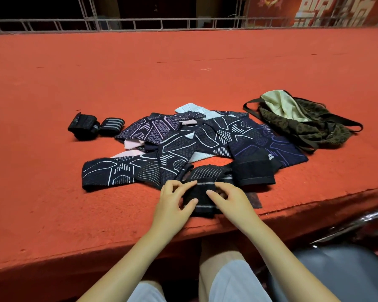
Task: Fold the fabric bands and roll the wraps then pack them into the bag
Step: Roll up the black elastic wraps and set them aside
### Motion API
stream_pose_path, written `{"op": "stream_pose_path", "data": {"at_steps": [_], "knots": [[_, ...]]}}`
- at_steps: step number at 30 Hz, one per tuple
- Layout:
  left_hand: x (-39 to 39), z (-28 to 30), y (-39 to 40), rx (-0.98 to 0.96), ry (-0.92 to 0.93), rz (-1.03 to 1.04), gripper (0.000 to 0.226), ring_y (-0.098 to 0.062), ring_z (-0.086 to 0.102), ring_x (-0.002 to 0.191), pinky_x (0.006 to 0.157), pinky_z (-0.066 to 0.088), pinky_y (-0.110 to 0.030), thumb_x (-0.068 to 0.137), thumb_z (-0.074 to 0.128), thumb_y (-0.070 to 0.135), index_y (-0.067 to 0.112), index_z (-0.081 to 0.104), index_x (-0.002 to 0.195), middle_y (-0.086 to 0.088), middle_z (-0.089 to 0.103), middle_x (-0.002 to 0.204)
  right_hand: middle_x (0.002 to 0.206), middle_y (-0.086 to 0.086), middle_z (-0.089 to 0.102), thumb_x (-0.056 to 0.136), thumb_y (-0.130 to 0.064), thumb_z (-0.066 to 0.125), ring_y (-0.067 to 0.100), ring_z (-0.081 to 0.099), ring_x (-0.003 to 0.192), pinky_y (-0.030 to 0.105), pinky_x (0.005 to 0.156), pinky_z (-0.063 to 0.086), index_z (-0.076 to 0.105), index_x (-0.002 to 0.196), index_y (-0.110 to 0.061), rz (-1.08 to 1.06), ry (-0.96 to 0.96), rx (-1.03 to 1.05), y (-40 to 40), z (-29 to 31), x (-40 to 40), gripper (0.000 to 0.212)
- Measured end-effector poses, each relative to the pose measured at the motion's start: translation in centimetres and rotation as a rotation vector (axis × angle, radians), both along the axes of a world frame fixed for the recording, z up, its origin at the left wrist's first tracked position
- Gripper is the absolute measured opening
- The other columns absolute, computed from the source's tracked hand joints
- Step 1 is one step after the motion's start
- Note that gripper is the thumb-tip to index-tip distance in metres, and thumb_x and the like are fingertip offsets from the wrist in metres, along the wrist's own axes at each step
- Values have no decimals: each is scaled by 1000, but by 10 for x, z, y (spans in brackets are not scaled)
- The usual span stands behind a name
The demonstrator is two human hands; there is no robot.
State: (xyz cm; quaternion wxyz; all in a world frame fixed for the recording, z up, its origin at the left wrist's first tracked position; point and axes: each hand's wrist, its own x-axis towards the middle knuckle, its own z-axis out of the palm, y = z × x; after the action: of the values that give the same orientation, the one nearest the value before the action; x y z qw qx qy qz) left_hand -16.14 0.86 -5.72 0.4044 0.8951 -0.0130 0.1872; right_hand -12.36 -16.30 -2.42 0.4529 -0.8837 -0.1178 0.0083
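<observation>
Near the carpet's edge, both my hands, left (175, 201) and right (229, 199), pinch a black wrap (202, 198). Two rolled wraps (95, 126) lie far left; the bag (303, 125) sits right.

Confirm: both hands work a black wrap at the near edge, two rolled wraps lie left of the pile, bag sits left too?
Not quite. The head view shows the bag right of the pile, not left. Both hands, left and right, do grip the black wrap; the two rolled wraps lie left.
</observation>
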Motion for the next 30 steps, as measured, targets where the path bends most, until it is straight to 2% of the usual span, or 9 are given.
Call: {"op": "stream_pose_path", "data": {"at_steps": [5,8,11,17,20,23,25,28,30], "knots": [[3,1,-15,61,-11,62,49,-10,42,117,92,45,-30,73,53,53,38,61,119,10,43,120,84,-6,59,83,-26,69,10,52,71,30,78,48,67,113,-14,-64,-108,-80,-8,-8,5,32],[6,1,-19,96,28,57,47,-12,40,123,95,33,-23,74,61,49,38,61,120,7,44,128,88,-6,60,81,-32,70,14,54,84,35,82,47,69,109,-17,-73,-222,-196,-12,-11,6,32],[7,1,-21,106,65,51,44,-13,36,124,97,29,-21,78,70,41,38,60,121,5,44,129,96,-5,62,77,-50,64,19,56,96,37,83,43,69,98,-20,-123,-344,-344,-26,-15,10,38],[6,0,-22,121,98,53,45,-10,30,126,96,29,-21,81,67,42,40,56,124,7,40,130,115,-5,56,71,-72,32,19,48,111,36,90,40,58,119,-19,-19,-277,-556,-46,-18,18,76],[6,1,-23,126,100,59,47,-11,30,126,96,29,-22,81,66,42,40,53,127,8,40,130,99,-6,50,73,-71,48,18,44,103,33,84,39,59,98,-22,-23,-237,-589,-55,-16,25,56],[6,0,-23,125,74,65,56,-13,35,118,94,29,-19,80,67,41,35,47,133,8,45,122,88,-7,46,72,-63,62,16,42,95,32,83,40,47,72,-24,20,-122,-564,-60,-7,29,42],[7,0,-23,132,72,63,60,-14,37,115,94,30,-20,80,67,41,33,45,135,7,48,119,78,-7,49,71,-56,69,14,45,82,32,74,40,42,68,-23,13,-55,-478,-60,2,27,43],[7,0,-23,117,77,67,60,-14,38,115,93,29,-18,80,67,41,32,45,136,6,48,118,60,-7,51,76,-25,77,7,45,54,25,52,37,49,72,-18,-26,170,44,-58,11,22,29],[8,0,-23,102,69,69,60,-14,41,115,92,28,-17,80,68,40,31,46,135,5,49,117,58,-3,53,79,-12,73,9,46,49,20,44,35,55,77,-14,-52,225,297,-54,10,18,19]]}}
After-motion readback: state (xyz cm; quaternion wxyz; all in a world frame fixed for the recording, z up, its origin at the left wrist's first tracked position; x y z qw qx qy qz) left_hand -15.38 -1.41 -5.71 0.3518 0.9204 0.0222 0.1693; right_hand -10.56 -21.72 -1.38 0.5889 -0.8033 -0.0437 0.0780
